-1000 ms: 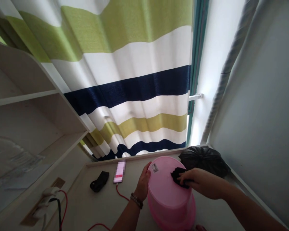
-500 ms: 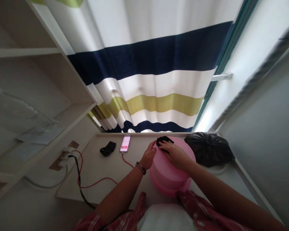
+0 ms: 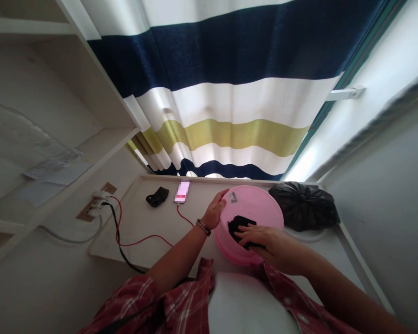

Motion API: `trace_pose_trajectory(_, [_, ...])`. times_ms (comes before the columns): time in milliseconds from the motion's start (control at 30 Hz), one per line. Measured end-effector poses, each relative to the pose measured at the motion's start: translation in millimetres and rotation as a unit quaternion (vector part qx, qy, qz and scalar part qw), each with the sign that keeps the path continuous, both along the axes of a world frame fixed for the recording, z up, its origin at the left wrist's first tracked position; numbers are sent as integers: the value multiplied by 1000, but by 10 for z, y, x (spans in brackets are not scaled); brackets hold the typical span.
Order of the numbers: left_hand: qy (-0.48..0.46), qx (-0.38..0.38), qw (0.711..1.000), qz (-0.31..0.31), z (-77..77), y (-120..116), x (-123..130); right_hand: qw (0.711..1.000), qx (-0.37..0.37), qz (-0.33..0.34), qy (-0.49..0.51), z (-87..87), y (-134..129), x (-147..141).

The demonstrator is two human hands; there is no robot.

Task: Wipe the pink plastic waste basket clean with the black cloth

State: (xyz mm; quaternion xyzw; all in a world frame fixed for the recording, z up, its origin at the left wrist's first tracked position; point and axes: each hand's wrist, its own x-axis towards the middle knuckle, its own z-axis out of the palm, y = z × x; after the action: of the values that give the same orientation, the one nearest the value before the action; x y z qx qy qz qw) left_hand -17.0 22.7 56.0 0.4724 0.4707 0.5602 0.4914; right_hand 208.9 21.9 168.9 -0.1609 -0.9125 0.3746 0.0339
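A round pink plastic basin (image 3: 261, 204) stands tilted on the white desk, its flat bottom with a small label facing up. My left hand (image 3: 214, 211) grips the basin at its left side. A black cloth (image 3: 236, 226) lies against the basin's surface, under the fingers of my right hand (image 3: 264, 239). Those fingers are spread a little and press the cloth flat; part of it is hidden beneath them.
On the white desk (image 3: 135, 232), a black crumpled item (image 3: 157, 197) lies left of a phone (image 3: 182, 191) with a red cable. A black plastic bag (image 3: 304, 206) sits right of the basin. Plugs fill a wall socket (image 3: 99, 202). A striped curtain (image 3: 230, 134) hangs behind.
My right hand has moved the black cloth from the basin's far edge down toward me, uncovering the label. My left hand still holds the side. The view has tipped downward.
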Motion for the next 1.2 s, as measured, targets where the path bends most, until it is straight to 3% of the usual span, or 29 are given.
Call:
trace_pose_trajectory(100, [-11,-9,1000,-1,-10,-6,13,999,-27,-36,-9,-2,52,234])
trace_pose_trajectory(267, [-20,-16,1000,-5,-17,-2,13,985,-32,-170,6,-129,304,498])
trace_pose_trajectory(400, [-19,-15,1000,-6,-41,14,3,966,2,-255,35,-274,470,402])
trace_pose_trajectory(500, [-17,-11,1000,-7,-59,22,-1,958,54,-275,59,-386,525,180])
trace_pose_trajectory(700, [-14,-1,1000,-13,-42,22,8,965,120,-224,57,-506,507,-256])
trace_pose_trajectory(867, [-5,19,1000,-3,3,12,6,982,113,-135,62,-406,313,-400])
trace_pose_trajectory(1067, [-4,8,1000,1,-19,4,6,998,61,-14,28,-121,11,-266])
trace_pose_trajectory(1200, [-10,-5,1000,-2,-37,4,14,1000,23,7,-4,52,-24,-20])
